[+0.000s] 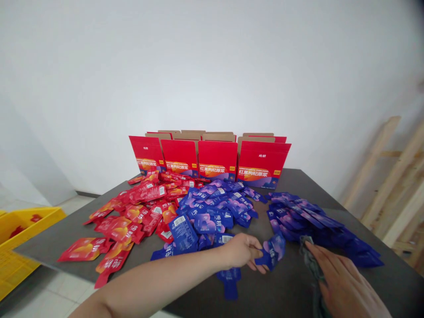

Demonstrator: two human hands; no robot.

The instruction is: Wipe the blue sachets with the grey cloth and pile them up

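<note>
My left hand (243, 250) pinches a blue pouch (274, 251) by its edge, just above the dark table (291, 287). Flat on a grey cloth (311, 260) at the table's near right lies my right hand (344, 285), fingers pressed on it. A heap of blue pouches (215, 207) lies in the middle, and a second spread of blue pouches (311, 218) stretches to the right. Red pouches (139, 212) cover the left part of the table.
Several open red cartons (212, 161) stand in a row at the table's far edge against a white wall. A yellow crate (23, 229) sits on the floor at the left. Wooden frames (394, 185) lean at the right.
</note>
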